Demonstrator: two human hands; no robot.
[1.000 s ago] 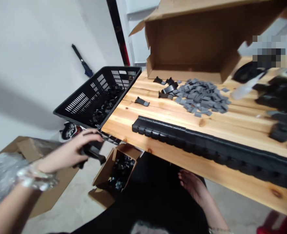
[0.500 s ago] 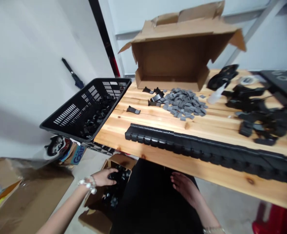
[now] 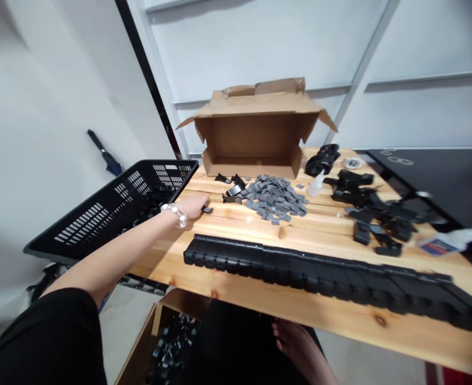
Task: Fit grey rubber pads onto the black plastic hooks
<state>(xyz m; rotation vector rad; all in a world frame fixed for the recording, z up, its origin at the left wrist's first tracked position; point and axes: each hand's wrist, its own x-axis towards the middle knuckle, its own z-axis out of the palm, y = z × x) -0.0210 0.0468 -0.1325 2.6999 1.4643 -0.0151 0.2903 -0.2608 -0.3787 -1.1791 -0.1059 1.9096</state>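
Head view: on the left I see a black plastic basket (image 3: 99,227) with small black pieces in it, right at the edge of a wooden table (image 3: 167,267). Next to it, the left hand (image 3: 191,206) lies open and flat on the wood. Its fingertips (image 3: 202,200) sit just beside a small black clip (image 3: 207,210), which lies on the table. Further right is a heap of gray tiles (image 3: 273,198). A long black row of pieces (image 3: 300,275) runs along the near edge. The right hand (image 3: 298,347) is low, under the table. I cannot tell if it is open or shut.

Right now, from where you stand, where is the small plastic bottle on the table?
In the head view, the translucent plastic bottle stands out on the right half of the wooden table, between the pile of grey pieces and the black parts.
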